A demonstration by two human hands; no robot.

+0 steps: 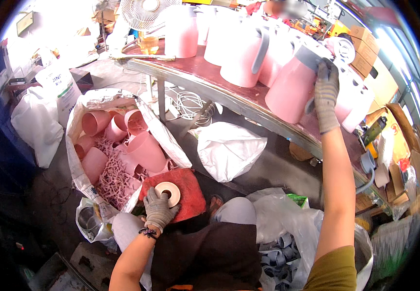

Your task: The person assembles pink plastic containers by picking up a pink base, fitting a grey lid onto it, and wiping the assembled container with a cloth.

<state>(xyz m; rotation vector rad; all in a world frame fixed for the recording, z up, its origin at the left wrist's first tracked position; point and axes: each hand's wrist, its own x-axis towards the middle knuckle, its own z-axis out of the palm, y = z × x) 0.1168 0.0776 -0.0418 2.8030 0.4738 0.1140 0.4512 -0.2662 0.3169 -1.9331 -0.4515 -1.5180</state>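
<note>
Pink jug and a cream ring
Matte pink jug, grey collar up top, sits near the front edge of the dark red tabletop. Round cream ring, dark hole, lies on a red pad.

Right fingers high, left fingers low.

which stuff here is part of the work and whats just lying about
Seemingly part of the work:
pink jug, right hand on it
cream ring, left hand on it
red pad beneath the ring

Probably just lying about:
fan
coiled white cable
cardboard boxes
</note>
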